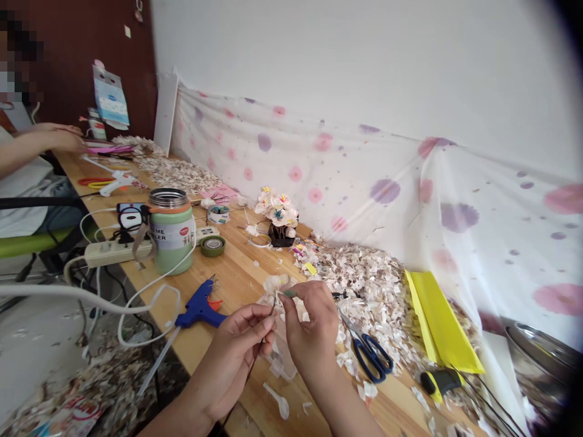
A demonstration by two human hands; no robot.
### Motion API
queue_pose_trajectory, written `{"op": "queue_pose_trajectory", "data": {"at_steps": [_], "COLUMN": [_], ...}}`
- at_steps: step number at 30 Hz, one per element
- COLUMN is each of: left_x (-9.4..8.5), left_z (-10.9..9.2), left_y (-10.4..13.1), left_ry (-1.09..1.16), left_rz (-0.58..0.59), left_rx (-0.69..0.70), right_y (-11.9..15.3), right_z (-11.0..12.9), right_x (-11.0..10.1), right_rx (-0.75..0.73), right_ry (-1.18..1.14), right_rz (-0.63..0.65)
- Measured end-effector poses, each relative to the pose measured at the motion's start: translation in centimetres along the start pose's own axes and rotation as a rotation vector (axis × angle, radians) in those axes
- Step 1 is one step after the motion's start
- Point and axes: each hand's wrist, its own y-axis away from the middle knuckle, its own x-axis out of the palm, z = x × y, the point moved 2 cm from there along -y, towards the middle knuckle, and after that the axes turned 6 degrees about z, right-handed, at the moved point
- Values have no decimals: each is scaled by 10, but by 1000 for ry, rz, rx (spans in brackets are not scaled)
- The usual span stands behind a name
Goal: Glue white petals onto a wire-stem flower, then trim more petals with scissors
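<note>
My left hand (239, 349) is closed around a thin dark stem (252, 366), which slants down toward the table's front edge. A pale artificial flower (274, 283) sits at the stem's upper end. My right hand (313, 325) pinches at the base of this flower, its thumb and index finger close together; the exact contact is partly hidden by the fingers. A blue glue gun (198, 308) lies left of my left hand. Navy-handled scissors (372, 357) rest just right of my right hand, among loose white petals (359, 273).
A green tumbler (173, 240) stands open beside a power strip (116, 252) and trailing white cables. Farther back is a small black pot of finished flowers (282, 233). A yellow packet (444, 318) and a yellow-black tool handle (439, 382) lie at right. Another person's hands (64, 136) are at far left.
</note>
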Motion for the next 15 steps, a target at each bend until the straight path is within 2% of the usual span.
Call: {"op": "queue_pose_trajectory", "data": {"at_steps": [15], "left_x": [-1], "left_z": [-2], "left_y": [-3], "left_ry": [-9], "left_rz": [17], "left_rx": [-11], "right_y": [0], "right_z": [4], "right_x": [-2], "right_rx": [-4], "right_ry": [30], "right_rz": [-4]}}
